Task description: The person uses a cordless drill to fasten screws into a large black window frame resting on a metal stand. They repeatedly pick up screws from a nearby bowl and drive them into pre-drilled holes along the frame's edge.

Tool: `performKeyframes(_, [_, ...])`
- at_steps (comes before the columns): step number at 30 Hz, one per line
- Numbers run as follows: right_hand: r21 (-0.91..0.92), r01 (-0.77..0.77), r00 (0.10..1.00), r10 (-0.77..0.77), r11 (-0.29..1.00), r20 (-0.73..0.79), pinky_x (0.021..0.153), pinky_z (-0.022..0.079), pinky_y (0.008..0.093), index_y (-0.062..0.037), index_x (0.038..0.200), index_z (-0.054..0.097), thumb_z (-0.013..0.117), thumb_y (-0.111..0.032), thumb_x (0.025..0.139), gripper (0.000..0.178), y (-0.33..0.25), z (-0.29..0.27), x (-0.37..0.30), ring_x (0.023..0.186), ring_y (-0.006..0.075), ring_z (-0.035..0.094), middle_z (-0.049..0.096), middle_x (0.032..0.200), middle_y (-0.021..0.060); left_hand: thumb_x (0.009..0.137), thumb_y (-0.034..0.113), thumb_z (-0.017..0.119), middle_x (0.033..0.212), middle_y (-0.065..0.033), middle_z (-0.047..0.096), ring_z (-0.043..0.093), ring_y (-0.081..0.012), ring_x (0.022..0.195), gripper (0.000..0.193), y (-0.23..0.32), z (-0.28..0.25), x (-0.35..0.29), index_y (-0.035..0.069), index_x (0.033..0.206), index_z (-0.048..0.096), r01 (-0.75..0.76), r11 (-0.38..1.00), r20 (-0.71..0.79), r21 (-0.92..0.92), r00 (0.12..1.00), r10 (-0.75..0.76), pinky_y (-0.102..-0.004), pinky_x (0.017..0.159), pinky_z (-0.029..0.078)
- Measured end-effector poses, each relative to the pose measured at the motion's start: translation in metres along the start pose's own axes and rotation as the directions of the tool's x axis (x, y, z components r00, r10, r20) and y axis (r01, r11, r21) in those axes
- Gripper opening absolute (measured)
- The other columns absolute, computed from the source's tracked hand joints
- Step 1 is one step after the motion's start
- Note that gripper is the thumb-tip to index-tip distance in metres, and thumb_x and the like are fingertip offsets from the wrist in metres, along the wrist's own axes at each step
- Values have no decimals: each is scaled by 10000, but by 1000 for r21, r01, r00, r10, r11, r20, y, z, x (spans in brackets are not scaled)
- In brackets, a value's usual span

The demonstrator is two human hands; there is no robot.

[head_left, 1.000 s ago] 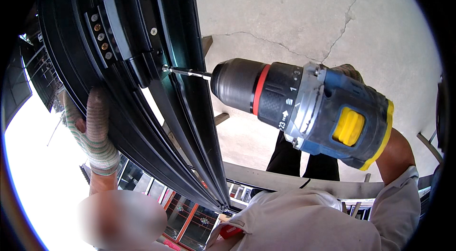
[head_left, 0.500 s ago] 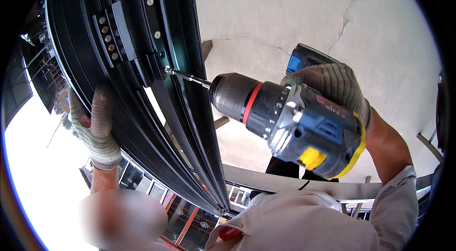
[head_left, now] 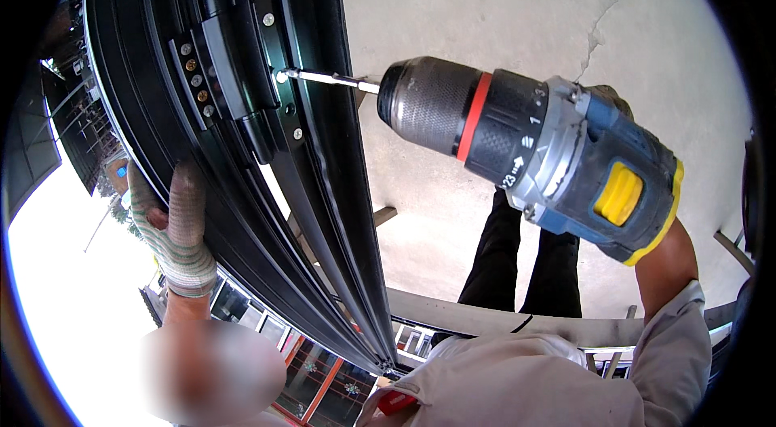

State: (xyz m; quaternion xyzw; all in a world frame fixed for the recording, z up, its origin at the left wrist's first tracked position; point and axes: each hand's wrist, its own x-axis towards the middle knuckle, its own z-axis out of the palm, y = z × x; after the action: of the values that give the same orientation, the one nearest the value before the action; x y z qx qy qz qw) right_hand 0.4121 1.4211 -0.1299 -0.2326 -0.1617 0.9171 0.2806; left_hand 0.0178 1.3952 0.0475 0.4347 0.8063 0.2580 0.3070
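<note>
In my right hand point(head_left: 612, 97), mostly hidden behind the tool, is a blue, black and yellow cordless drill point(head_left: 566, 160). A long screwdriver bit point(head_left: 331, 78) runs from its chuck to a screw in the black hinge point(head_left: 242, 63), and the tip touches the screw head. Below the tip are a hole and a seated screw point(head_left: 297, 134). My left hand point(head_left: 176, 225), in a striped knit glove, grips the outer edge of the black metal frame point(head_left: 242, 217), thumb on the face and fingers around the edge.
A second row of screws point(head_left: 196, 81) sits left of the hinge barrel. Grey concrete floor point(head_left: 453, 7) with a crack lies to the right of the frame. A pale rail point(head_left: 461, 315) crosses in front of my body. Glazed panels with red-brown frames point(head_left: 323, 378) show at the lower left.
The drill has moved up and right, its bit going from the lowest hinge screw to the screw above it. My left hand keeps its hold; the view has shifted slightly.
</note>
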Motion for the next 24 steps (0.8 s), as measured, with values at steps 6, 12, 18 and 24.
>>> performKeyframes(6, [-14, -115, 980, 111, 993, -162, 842, 598, 346, -98, 1366, 493, 721, -205, 820, 602, -15, 26, 2, 1089, 229, 646, 597, 1267, 141, 847, 233, 747, 1233, -69, 590, 614, -151, 1108, 720, -7, -9, -11, 85, 1438, 363, 77, 996, -40, 41, 996, -75, -294, 966, 497])
performKeyframes(12, [-18, -160, 982, 158, 987, -102, 884, 582, 348, -107, 1391, 468, 720, -221, 819, 635, 3, -1, 3, 1096, 222, 645, 583, 1290, 151, 864, 190, 728, 1252, -75, 582, 608, -159, 1128, 685, -9, -10, -12, 95, 1438, 366, 61, 998, -17, 11, 998, -61, -295, 967, 501])
performKeyframes(18, [-120, -153, 979, 134, 981, -156, 827, 554, 346, -116, 1294, 527, 711, -232, 805, 535, -32, 42, 11, 960, 218, 640, 595, 1130, 125, 882, 181, 703, 1232, -71, 597, 626, -161, 1079, 593, -12, -9, -5, 95, 1398, 425, -23, 999, 14, -44, 1000, 23, -297, 908, 531])
performKeyframes(24, [-902, 160, 984, 2, 400, 176, 712, 518, 360, -131, 1157, 596, 686, -224, 801, 379, -65, 24, 43, 752, 212, 615, 593, 880, 76, 904, 190, 675, 1126, -66, 665, 674, -155, 958, 482, -13, -8, -13, 84, 1336, 490, -83, 996, -32, 8, 996, 84, -295, 786, 590])
